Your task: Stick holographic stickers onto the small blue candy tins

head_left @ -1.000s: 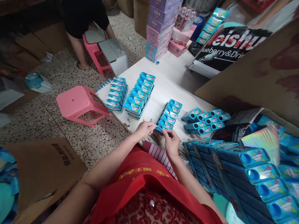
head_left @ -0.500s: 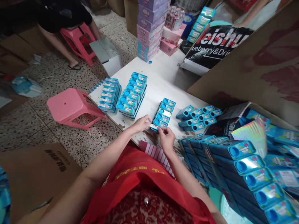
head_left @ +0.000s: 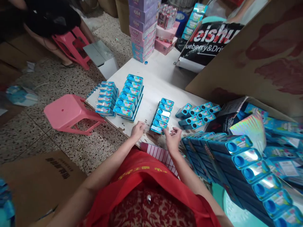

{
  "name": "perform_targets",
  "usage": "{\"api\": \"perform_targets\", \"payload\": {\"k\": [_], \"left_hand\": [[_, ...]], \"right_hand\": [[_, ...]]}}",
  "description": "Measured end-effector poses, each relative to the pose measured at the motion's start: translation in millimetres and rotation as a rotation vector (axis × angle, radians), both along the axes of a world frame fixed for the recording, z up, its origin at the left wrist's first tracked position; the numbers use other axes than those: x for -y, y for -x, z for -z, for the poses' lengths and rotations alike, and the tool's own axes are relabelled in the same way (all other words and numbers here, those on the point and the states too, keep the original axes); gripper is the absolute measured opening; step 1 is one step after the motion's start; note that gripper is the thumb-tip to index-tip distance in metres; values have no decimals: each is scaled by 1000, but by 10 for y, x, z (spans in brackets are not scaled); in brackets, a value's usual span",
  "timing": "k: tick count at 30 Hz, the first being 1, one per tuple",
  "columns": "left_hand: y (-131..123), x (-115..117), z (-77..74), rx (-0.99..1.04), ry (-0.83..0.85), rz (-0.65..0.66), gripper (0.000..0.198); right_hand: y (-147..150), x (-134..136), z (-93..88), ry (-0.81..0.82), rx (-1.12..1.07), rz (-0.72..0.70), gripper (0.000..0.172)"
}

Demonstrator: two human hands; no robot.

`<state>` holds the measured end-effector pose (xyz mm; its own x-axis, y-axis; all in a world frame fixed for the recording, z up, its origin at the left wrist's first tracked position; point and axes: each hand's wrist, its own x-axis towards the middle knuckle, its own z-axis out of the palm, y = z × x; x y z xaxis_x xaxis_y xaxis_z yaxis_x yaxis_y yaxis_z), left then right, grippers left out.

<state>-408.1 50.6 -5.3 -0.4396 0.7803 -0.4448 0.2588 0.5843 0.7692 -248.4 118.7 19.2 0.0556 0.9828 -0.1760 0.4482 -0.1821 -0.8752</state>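
A row of small blue boxes [head_left: 161, 116] with round marks on their ends sits on the white table [head_left: 163, 77]. My left hand [head_left: 138, 130] is just left of the row's near end, fingers loosely bent, with nothing visible in it. At the right of that end, my right hand [head_left: 173, 137] has its thumb and fingers apart, the thumb tip close to the nearest box [head_left: 157, 129]. That box carries a pale strip across its end. I cannot tell whether the thumb touches it.
Two more rows of blue boxes [head_left: 126, 97] are to the left, and a loose group [head_left: 197, 115] to the right. Tall strapped stacks [head_left: 227, 164] rise at my right. Purple boxes [head_left: 143, 28] stand at the back. A pink stool [head_left: 62, 110] and a seated person [head_left: 52, 19] are leftward.
Both hands have drawn apart from the near end of the middle row, the left hand moving left and the right hand moving right. The pale strip between them now lies on the nearest box.
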Motion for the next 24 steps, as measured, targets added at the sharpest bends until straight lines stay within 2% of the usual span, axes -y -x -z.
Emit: {"api": "perform_targets", "payload": {"k": [2,4,6,8,12,13,15,18,20,24], "left_hand": [[-148,56,-55,9,-122,-19,47],[-305,114,-81,59,-173,80,61],[-380,196,-64,66,-111,219,67],[-328,309,-21,20,-30,286,65],[-30,595,58,4,-3,273,50],[23,660,70,18,-4,293,45],[64,756,91,70,1,341,34],[13,790,111,152,-3,294,29],[-31,762,119,162,-2,255,31],[-46,695,141,131,23,294,26]], "right_hand": [[25,14,36,42,-10,-41,59],[64,17,72,56,12,-80,57],[76,10,89,54,34,-99,52],[31,24,72,77,4,-110,49],[-179,223,-63,19,-26,-118,41],[-224,302,-96,-13,-1,-179,36],[-265,452,-121,-37,42,-410,27],[-216,582,-7,6,77,-775,22],[-159,593,140,18,136,-867,20],[-118,559,365,-18,226,-915,20]]}}
